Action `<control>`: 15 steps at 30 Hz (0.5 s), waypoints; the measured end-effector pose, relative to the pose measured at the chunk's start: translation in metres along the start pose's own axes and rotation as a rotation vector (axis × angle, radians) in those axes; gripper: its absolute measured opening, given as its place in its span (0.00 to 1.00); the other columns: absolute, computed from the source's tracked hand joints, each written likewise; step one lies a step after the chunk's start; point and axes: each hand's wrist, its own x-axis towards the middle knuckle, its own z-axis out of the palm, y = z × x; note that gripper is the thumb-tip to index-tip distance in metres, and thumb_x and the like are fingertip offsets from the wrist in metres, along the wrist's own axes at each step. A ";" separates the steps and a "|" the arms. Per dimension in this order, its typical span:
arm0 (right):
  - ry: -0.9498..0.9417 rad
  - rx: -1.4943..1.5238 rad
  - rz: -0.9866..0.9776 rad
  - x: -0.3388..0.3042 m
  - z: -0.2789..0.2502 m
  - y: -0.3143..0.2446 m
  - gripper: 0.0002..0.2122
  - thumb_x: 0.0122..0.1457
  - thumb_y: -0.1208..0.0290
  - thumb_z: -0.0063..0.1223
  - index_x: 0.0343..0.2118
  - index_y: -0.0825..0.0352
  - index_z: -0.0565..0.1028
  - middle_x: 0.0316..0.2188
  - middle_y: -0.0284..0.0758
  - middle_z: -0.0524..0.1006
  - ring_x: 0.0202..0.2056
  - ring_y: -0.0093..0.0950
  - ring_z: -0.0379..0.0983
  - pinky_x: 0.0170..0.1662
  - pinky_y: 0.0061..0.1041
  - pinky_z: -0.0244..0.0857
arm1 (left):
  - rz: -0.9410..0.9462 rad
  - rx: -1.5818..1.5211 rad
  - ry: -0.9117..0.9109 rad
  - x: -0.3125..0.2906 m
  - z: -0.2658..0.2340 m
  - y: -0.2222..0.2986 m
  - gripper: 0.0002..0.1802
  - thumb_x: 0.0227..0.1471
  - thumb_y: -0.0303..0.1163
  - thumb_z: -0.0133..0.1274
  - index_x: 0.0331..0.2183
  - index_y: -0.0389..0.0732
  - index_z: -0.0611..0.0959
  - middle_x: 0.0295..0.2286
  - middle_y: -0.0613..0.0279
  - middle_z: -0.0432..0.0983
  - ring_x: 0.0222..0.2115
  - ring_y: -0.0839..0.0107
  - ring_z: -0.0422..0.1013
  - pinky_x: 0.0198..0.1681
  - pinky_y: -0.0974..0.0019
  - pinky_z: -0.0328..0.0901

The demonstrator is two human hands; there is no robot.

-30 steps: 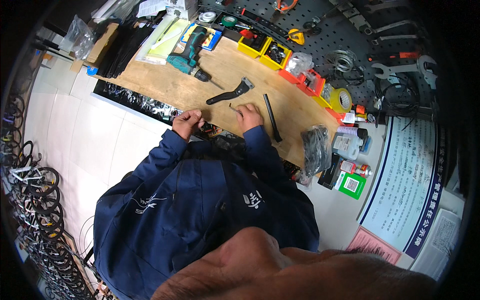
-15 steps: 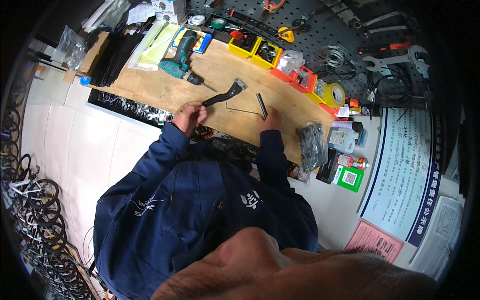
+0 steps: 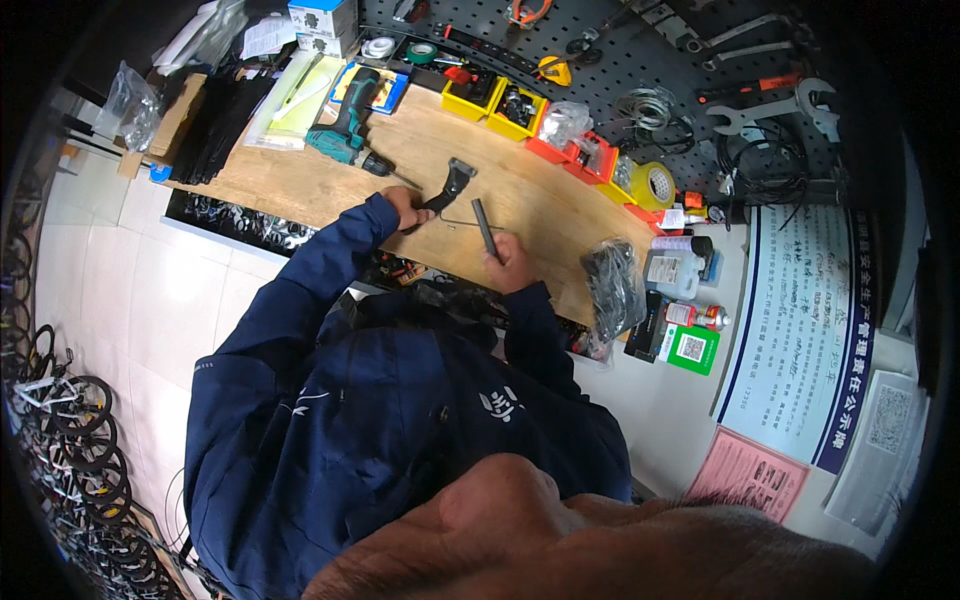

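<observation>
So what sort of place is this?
Probably a bicycle repair workshop: a dark grey perforated pegboard hung with silver open-ended wrenches, a teal-and-black cordless drill on a wooden workbench, and what look like black-tyred bicycles lined up at left.

the left hand (image 3: 408, 208) hid part of the bracket (image 3: 457, 183), the right hand (image 3: 512, 265) covered the lower end of the tube (image 3: 482, 222), which masked a bit of the rod (image 3: 461, 223); pieces (image 3: 517, 103) in the yellow bin (image 3: 510, 128) were too small to tell, and the picture's lower edge cut off the head (image 3: 480, 535)
</observation>
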 end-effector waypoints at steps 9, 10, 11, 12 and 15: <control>-0.226 0.218 0.356 -0.053 0.011 -0.084 0.11 0.70 0.69 0.47 0.49 0.69 0.72 0.30 0.34 0.81 0.24 0.18 0.73 0.28 0.22 0.71 | -0.179 -1.321 -0.219 -0.067 0.014 0.017 0.13 0.66 0.44 0.52 0.31 0.49 0.79 0.16 0.74 0.63 0.12 0.83 0.52 0.13 0.74 0.44; -0.250 0.242 0.344 -0.054 0.012 -0.090 0.11 0.70 0.69 0.46 0.49 0.69 0.71 0.30 0.34 0.80 0.24 0.18 0.73 0.28 0.21 0.70 | -0.159 -1.442 -0.203 -0.076 0.015 0.020 0.13 0.67 0.44 0.52 0.32 0.49 0.79 0.16 0.75 0.63 0.12 0.83 0.52 0.13 0.74 0.44; -0.272 0.262 0.346 -0.053 0.014 -0.095 0.10 0.70 0.70 0.46 0.49 0.69 0.71 0.30 0.34 0.80 0.24 0.18 0.72 0.28 0.21 0.70 | -0.134 -1.538 -0.184 -0.085 0.016 0.022 0.11 0.68 0.43 0.50 0.34 0.50 0.78 0.17 0.75 0.63 0.13 0.84 0.52 0.14 0.75 0.45; -0.286 0.262 0.398 -0.054 0.016 -0.100 0.10 0.71 0.70 0.45 0.49 0.70 0.71 0.31 0.34 0.80 0.24 0.18 0.72 0.28 0.21 0.69 | -0.129 -1.606 -0.140 -0.093 0.017 0.023 0.11 0.67 0.43 0.51 0.32 0.50 0.78 0.17 0.75 0.63 0.13 0.83 0.53 0.14 0.74 0.46; -0.364 0.228 0.329 -0.053 0.022 -0.114 0.10 0.70 0.70 0.46 0.49 0.69 0.71 0.31 0.34 0.80 0.25 0.18 0.72 0.29 0.20 0.69 | -0.089 -1.786 0.026 -0.107 0.023 0.024 0.16 0.66 0.43 0.53 0.27 0.51 0.72 0.16 0.74 0.62 0.13 0.81 0.53 0.16 0.73 0.48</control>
